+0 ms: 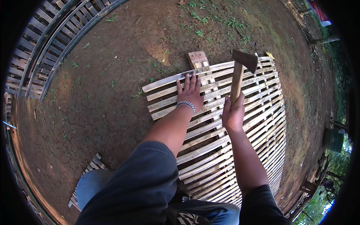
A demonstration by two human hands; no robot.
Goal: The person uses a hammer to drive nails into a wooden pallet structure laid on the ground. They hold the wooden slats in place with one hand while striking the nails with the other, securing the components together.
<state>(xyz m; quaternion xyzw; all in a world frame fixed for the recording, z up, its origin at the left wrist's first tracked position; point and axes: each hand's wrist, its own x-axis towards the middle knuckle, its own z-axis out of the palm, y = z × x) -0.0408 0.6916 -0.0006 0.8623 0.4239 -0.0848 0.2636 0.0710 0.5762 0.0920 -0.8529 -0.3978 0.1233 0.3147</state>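
My left hand (191, 93) lies flat with fingers spread on the top slats of a bamboo slat panel (206, 150), near its far edge. A chain bracelet (186, 106) circles that wrist. In my right hand (234, 115), the fingers wrap round the wooden handle of a hatchet (237, 80). Its dark metal head is raised at the top, above the panel's far right part. Under the panel's far edge, beside my left fingertips, a short wooden block (197, 59) sticks out. Crosspieces run beneath the slats.
Brown bare soil (112, 97) with small weeds surrounds the panel. More slatted panels (56, 41) stand at the far left. Close to my left knee lies a smaller slatted piece (95, 163). A green container (333, 140) is at the right edge, near trees.
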